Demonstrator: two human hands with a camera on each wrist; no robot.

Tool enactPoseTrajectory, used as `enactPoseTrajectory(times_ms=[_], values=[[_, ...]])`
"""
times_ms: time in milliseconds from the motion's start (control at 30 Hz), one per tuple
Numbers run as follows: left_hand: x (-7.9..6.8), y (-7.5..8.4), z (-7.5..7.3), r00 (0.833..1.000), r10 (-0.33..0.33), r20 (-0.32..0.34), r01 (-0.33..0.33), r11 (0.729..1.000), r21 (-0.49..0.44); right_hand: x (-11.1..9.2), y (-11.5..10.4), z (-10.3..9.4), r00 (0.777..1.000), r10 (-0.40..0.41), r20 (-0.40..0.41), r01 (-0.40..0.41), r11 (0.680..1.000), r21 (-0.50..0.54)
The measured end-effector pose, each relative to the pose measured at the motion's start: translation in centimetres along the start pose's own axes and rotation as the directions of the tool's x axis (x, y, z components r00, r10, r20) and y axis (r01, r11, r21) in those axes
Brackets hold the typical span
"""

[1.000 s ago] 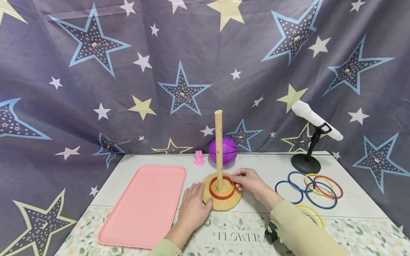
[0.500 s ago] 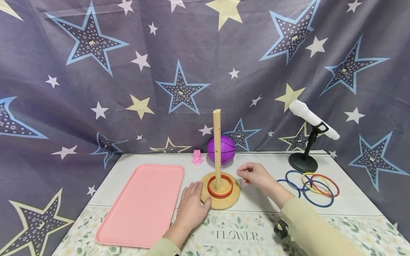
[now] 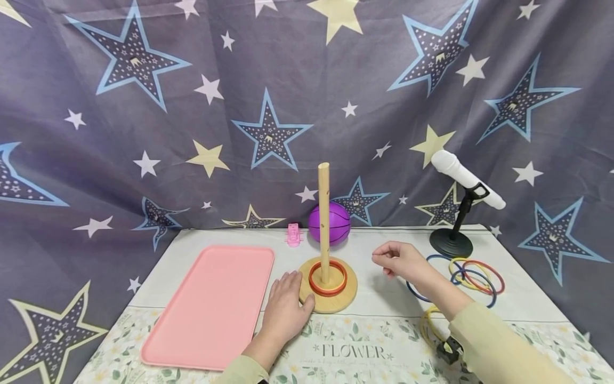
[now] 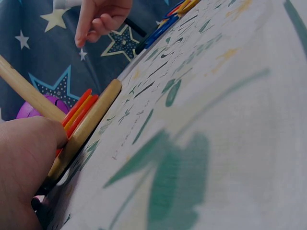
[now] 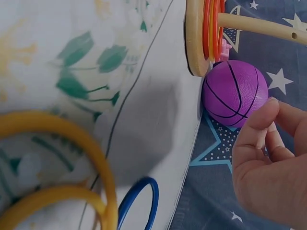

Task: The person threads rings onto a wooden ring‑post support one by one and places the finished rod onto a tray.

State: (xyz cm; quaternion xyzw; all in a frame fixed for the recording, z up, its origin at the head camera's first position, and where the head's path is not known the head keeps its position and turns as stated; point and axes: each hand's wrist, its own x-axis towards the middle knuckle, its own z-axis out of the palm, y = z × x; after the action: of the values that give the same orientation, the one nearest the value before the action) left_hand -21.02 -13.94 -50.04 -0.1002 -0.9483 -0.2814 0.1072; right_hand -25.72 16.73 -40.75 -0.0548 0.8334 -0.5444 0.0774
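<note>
A wooden post stands upright on a round wooden base. Stacked red and yellow rings lie around its foot. My left hand rests at the left side of the base with fingers extended; in the left wrist view its thumb is at the base and rings. To the right, my right hand hovers above the table, apart from the base. Its fingers are loosely bent with thumb and forefinger close together, and nothing shows between them in the right wrist view.
Blue, yellow and red rings overlap at the right, with yellow rings nearer the front, partly behind the right sleeve. A pink tray lies left. Behind stand a purple ball, a pink toy and a white microphone on a black stand.
My right hand has let go of the red ring at the post and moved away to the right. The left hand has stayed at the base.
</note>
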Motion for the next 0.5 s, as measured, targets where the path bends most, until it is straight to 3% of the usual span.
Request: enactPoseTrajectory(times_ms=[333,500], values=[[0.0,-0.1,0.1,1.000,-0.003,0.001,0.003,1.000,-0.003,-1.9,1.6,-1.7,1.000,-0.016,-0.004,0.015,0.993,-0.118],[0.1,-0.3,0.1,1.000,0.003,-0.003,-0.003,1.000,0.004,-3.1,2.5,-2.8,1.000,-0.011,0.015,0.013,0.992,-0.125]])
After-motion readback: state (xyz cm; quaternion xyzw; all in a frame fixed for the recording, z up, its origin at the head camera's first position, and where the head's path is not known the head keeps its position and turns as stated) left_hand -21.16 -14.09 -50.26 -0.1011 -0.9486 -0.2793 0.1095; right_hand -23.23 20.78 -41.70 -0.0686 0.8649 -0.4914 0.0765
